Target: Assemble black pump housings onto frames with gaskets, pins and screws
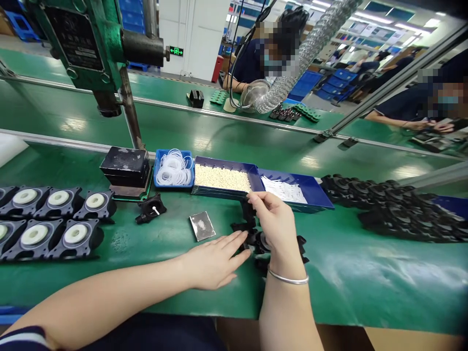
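Note:
My left hand [215,261] lies nearly flat on the green mat, fingers stretched out, their tips against a group of black plastic parts [252,239]. Above that group, my right hand [272,214] is closed in a pinch at the front edge of a blue bin of small cream-coloured pieces [223,176]. What is between its fingertips is too small or hidden to make out. The right hand and wrist cover some of the black parts. Left of them lies a small dark rectangular block [202,226]. Farther left is a single black part with a white strip on it [151,208].
A green press [87,44] stands at the left over a black block [125,165]. A blue bin of white rings [173,168] and one of white strips [283,187] flank the cream pieces. Black housings with cream rings [58,200] line the left; more black parts [398,209] are stacked right.

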Motion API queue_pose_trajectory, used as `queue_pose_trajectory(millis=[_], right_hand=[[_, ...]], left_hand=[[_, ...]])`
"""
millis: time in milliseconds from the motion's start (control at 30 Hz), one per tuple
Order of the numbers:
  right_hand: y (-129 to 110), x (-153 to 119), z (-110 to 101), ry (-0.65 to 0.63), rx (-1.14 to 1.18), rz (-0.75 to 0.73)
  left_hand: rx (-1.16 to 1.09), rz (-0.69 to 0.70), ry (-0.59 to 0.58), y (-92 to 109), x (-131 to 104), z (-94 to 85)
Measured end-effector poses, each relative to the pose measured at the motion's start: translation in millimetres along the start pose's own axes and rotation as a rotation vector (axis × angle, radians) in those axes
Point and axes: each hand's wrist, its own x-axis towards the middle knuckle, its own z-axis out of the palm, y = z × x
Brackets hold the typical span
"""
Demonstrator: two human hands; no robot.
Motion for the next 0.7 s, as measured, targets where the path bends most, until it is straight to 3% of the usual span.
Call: queue_pose_trajectory(millis=[133, 300, 367, 500, 600, 700], right_hand=[[-7.1, -2.8, -1.5, 0.080, 0.275, 0.038], [-24.9, -8.4, 2.3, 0.037, 0.641, 0.091], [-31.3, -11.5, 4.7, -0.023, 0.747, 0.131], [-36.6, -16.0, 7.5, -0.158, 0.879, 0.189], [-36.6, -18.0, 10.0, -0.214, 0.922, 0.220], [-39.2, -23.8, 19.5, -0.284, 0.937, 0.215]], left_hand=[[0.126, 0.070, 0.114, -5.0, 0.7, -13.3], [0.092, -0.354, 0.206, -28.0, -23.6, -31.7], [0.006, -0.354, 0.165, -37.8, -30.3, -33.7], [-0.221, -0.233, 0.105, -44.1, -34.4, -37.0], [-0.487, -0.337, 0.232, -40.5, -31.5, -43.5], [-0.969, -0.449, 0.410, -34.0, -23.7, -49.8]])
